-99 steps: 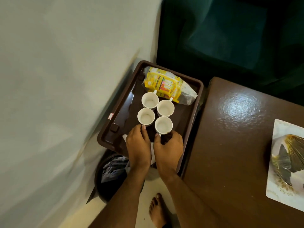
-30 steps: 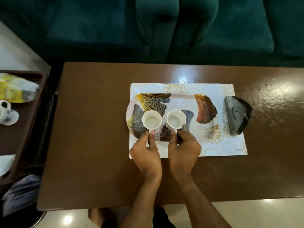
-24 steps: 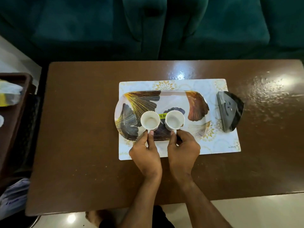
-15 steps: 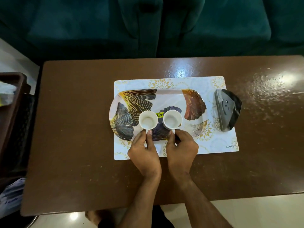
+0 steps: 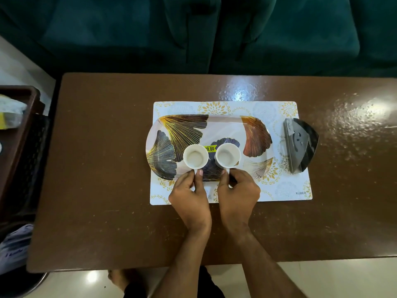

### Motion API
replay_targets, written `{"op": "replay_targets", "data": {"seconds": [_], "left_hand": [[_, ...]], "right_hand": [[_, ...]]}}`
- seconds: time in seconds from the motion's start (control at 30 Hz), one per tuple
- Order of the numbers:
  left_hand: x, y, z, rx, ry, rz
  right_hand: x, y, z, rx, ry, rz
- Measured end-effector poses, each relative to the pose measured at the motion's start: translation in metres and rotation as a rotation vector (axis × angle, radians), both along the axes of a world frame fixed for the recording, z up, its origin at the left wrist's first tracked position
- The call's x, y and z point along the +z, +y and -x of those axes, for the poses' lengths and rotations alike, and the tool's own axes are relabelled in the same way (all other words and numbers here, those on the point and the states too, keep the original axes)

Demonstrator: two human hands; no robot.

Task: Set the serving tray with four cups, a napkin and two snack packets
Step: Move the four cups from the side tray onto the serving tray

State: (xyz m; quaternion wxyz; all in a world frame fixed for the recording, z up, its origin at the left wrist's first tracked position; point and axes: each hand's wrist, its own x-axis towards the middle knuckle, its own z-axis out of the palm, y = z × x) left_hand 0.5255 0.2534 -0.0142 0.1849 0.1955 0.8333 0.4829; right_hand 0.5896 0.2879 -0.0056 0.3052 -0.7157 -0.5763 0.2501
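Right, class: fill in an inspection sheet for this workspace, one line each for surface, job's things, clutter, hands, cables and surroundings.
Surface: glossy brown table under a patterned placemat.
Job's things: leaf-print tray on the placemat; two white cups, left cup and right cup, side by side at the tray's near edge; no napkin or packets on it.
Clutter: dark wedge-shaped object at the placemat's right edge.
Hands: left hand and right hand each pinch a cup handle.
Cables: nothing seen.
Surroundings: green sofa behind; brown crate at left.
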Motion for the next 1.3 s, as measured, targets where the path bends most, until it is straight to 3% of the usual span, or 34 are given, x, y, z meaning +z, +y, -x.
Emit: {"op": "replay_targets", "data": {"seconds": [0.7,0.87,1.03,1.3], "left_hand": [[0.003,-0.003,0.007,0.010,-0.126,0.012],[0.011,-0.013,0.019,0.034,-0.095,0.011],[0.016,-0.031,0.048,-0.036,0.022,0.105],[0.023,-0.077,0.147,-0.315,0.322,0.248]], "right_hand": [[-0.001,-0.007,0.002,-0.039,0.009,-0.040],[0.004,-0.014,0.004,-0.033,-0.185,-0.159],[0.014,-0.018,0.028,0.089,-0.247,-0.279],[0.027,-0.040,0.126,0.520,-0.291,-0.253]]}}
